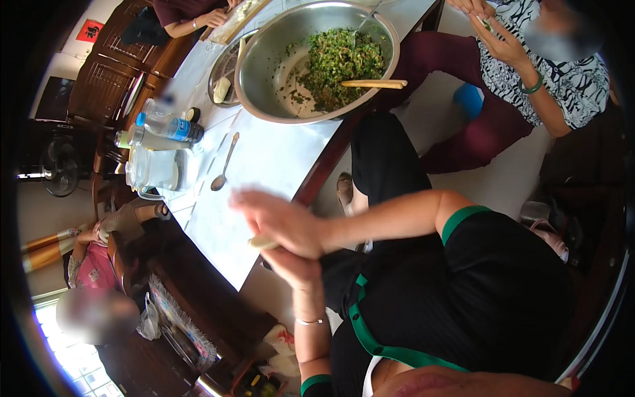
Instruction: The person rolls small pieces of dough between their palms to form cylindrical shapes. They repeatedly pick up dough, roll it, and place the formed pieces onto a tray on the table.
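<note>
In front of my body my two hands are pressed together, with a small pale piece of dough (263, 242) between them. My right hand (283, 221), blurred, lies across the top with its fingers stretched out. Beneath it my left hand (292, 265) supports the dough; its fingers are partly hidden. A metal spoon (225, 164) rests on the white tabletop beyond my hands. Farther off stands a large steel bowl (258, 99) of chopped green filling (342, 64), with wooden chopsticks (374, 84) over its rim and a metal utensil in it. Dough pieces (222, 90) lie on a round tray beside the bowl.
A water jug (154, 168), a plastic bottle (173, 128) and a small open-topped lid (192, 115) stand at the table's far side. One person (501, 44) sits right of the bowl, hands raised; another (188, 20) works at a wooden tray (235, 22). A third person (99, 263) sits at left.
</note>
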`<state>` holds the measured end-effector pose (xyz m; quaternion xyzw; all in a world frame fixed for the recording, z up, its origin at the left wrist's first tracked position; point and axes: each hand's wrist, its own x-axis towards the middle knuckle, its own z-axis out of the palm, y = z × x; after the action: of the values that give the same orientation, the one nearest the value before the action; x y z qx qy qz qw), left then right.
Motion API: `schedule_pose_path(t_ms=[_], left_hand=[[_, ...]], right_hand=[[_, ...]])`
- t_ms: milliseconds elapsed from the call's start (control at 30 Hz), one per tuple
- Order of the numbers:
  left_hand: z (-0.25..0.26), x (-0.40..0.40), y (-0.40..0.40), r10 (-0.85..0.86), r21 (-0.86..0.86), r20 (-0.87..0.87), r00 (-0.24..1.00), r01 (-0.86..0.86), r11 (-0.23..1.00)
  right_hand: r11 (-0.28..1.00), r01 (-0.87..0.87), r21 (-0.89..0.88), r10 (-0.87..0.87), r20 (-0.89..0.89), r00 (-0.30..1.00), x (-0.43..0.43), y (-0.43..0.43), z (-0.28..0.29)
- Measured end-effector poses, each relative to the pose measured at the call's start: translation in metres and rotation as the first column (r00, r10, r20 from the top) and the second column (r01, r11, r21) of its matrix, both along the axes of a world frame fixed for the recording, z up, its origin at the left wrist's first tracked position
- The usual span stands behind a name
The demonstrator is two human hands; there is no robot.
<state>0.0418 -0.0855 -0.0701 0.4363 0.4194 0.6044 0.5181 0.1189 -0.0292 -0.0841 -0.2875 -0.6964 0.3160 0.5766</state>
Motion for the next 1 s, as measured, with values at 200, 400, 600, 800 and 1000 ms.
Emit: schedule_pose_path(t_ms=[200, 400, 600, 800, 1000], left_hand=[[0.005, -0.010, 0.015, 0.050, 0.028, 0.021, 0.999, -0.051, 0.998], [0.007, 0.008, -0.004, 0.009, -0.102, 0.080, 0.997, -0.001, 0.995], [0.000, -0.028, 0.018, 0.102, -0.002, 0.157, 0.982, -0.103, 0.995], [0.002, 0.012, -0.011, 0.048, -0.065, 0.039, 0.998, -0.046, 0.997], [0.006, -0.030, 0.020, 0.129, -0.030, 0.166, 0.978, -0.126, 0.992]], right_hand=[[0.928, -0.295, -0.228, 0.216, -0.316, 0.924, -0.007, -0.039, 0.010], [0.995, 0.091, -0.050, -0.091, -0.005, 0.996, -0.001, 0.013, -0.002], [0.937, -0.311, -0.161, 0.291, -0.134, 0.947, -0.010, -0.056, 0.004], [0.983, -0.085, -0.161, 0.077, -0.053, 0.996, -0.003, 0.011, -0.002], [0.890, -0.409, -0.200, 0.370, -0.204, 0.906, -0.007, -0.060, 0.021]])
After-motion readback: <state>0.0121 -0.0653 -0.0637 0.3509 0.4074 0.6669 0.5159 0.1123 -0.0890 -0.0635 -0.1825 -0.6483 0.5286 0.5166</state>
